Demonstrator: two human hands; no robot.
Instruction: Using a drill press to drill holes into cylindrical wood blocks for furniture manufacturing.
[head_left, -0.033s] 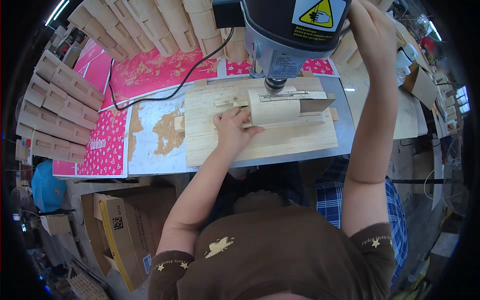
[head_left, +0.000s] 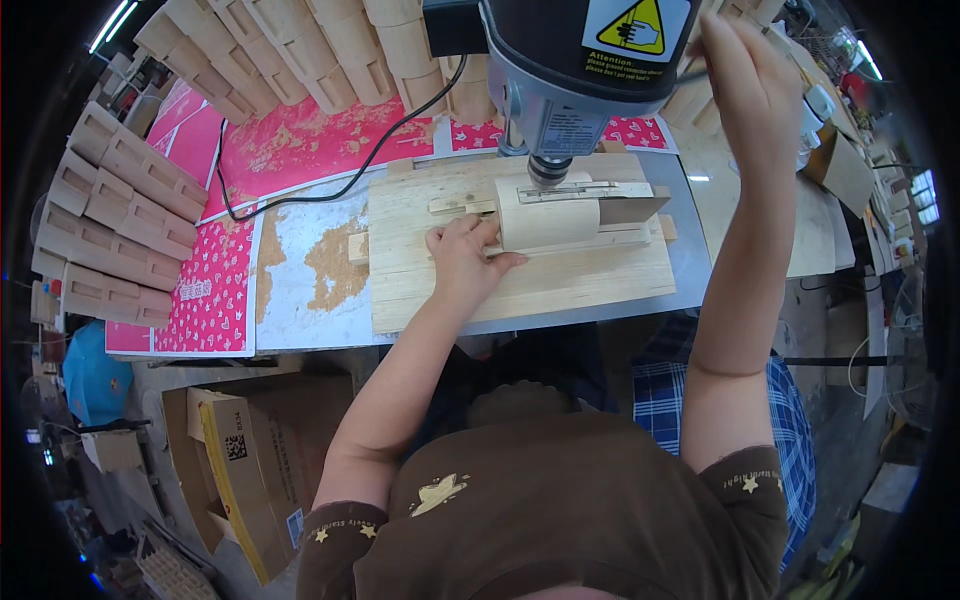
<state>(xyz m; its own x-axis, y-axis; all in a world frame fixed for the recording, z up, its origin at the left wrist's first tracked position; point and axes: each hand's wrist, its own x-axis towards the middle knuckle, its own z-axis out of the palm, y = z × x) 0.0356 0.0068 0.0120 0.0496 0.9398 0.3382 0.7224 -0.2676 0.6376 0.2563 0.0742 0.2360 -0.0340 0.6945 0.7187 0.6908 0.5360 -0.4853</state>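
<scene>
A pale wooden cylinder lies on its side on a wooden board, under the chuck of a drill press. A narrow slotted metal strip rests along its top, and a flat upright plate stands at its right end. My left hand is closed on the cylinder's left end, with the thumb along its near lower edge. Raised at the upper right, my right hand is closed around the drill press's dark lever; part of its grip is hidden.
Slotted wooden cylinders stand in rows at the left, with more along the back. A black cable loops across the pink sheet and sawdust. Below the table's front edge sits an open cardboard box.
My right hand has come down slightly toward me with the lever. My left hand and the wooden cylinder have stayed in place.
</scene>
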